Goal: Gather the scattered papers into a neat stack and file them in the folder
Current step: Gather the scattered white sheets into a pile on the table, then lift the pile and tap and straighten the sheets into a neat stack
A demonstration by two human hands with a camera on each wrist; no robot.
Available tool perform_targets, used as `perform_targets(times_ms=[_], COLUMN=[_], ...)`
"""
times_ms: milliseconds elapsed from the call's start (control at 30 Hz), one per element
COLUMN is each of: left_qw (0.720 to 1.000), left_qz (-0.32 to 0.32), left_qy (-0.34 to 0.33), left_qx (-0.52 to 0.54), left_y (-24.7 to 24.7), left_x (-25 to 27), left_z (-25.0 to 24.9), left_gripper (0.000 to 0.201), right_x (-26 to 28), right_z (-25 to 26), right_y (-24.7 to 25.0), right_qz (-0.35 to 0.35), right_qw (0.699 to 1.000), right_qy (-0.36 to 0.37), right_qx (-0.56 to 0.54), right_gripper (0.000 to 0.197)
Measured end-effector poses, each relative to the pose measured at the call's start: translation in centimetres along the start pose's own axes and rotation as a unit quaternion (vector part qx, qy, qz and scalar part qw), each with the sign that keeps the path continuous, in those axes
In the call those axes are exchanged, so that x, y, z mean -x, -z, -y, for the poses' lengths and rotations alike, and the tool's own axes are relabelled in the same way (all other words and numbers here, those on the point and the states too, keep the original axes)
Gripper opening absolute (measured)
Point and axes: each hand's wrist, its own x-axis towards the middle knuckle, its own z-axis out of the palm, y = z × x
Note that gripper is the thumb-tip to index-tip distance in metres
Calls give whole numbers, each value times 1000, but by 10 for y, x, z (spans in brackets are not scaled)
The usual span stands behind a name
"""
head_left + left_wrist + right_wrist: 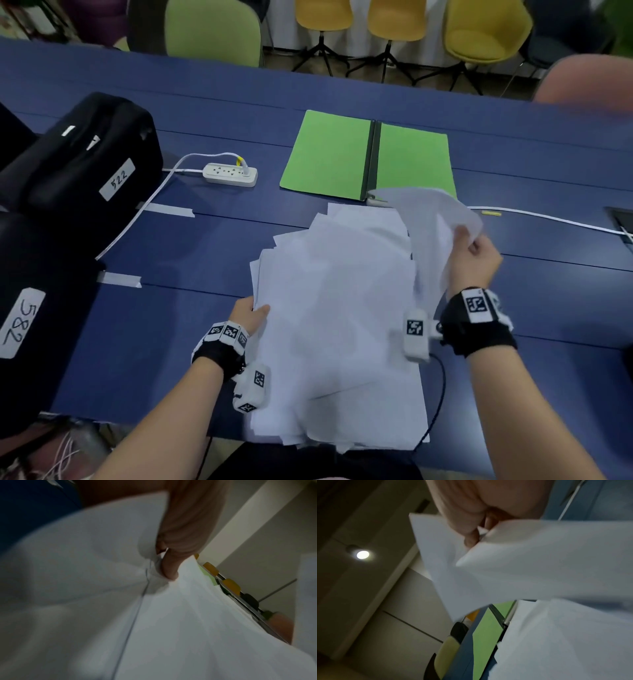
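Note:
A loose pile of white papers (339,325) lies on the blue table in front of me, its sheets askew. My left hand (251,313) grips the pile's left edge, thumb on top; the left wrist view shows the thumb (169,570) pressing into the paper (120,601). My right hand (474,255) is raised at the pile's right side and pinches a few curled sheets (435,219) lifted off it. In the right wrist view those sheets (522,563) hang from the fingers (471,539). The green folder (370,157) lies open flat beyond the pile, also visible (486,635).
Two black cases (85,157) with number labels stand at the left. A white power strip (230,174) and its cable lie left of the folder. Another white cable (548,217) runs along the right. Chairs (390,20) line the far side of the table.

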Motion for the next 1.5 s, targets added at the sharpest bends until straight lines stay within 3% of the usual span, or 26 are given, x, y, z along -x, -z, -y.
perform_targets(times_ms=[67,133,233,333,433,500,567,667,767,833,900,1000,1067,1167,1333,1500], left_qw=[1000,1000,1000,999,998,996,997,997,995,993,992,994,994,994,989,987], left_qz=[-3,-8,-14,-19,3,1,-3,-21,9,33,40,10,13,49,83,85], left_qy=[-6,4,23,48,45,52,55,65,77,76,73,73,78,92,109,124], left_qx=[-18,-24,-16,9,-32,-70,-58,-40,-65,-80,-97,-85,-74,-41,-48,-55], left_y=[4,3,-3,-6,-4,1,7,8,5,7,13,18,15,0,-15,-3], left_x=[3,7,12,12,13,12,7,5,7,5,3,4,3,3,10,12], left_z=[2,2,5,8,8,6,7,3,-7,-9,-12,-17,-17,-13,-14,-6], left_gripper=[12,8,30,33,44,45,48,51,51,49,50,45,45,41,43,51], right_x=[10,22,39,36,22,14,14,26,39,41,42,43,44,49,57,60], right_z=[-7,12,59,74,39,-1,-37,-82,-107,-119,-127,-133,-137,-142,-132,-130], right_y=[3,-1,-12,-21,-26,-24,-17,-3,5,10,22,43,51,50,47,52], right_qz=[-27,17,114,136,144,155,187,234,276,310,276,146,130,186,261,270], right_qw=[1000,999,985,975,983,981,955,903,886,883,878,874,881,902,902,894], right_qy=[3,37,122,161,111,81,89,76,20,-35,-72,-142,-182,-223,-300,-324], right_qx=[-3,-8,-28,-68,-14,79,211,351,371,351,384,442,416,318,168,152], right_gripper=[25,23,13,13,12,33,41,18,26,48,70,81,87,96,63,52])
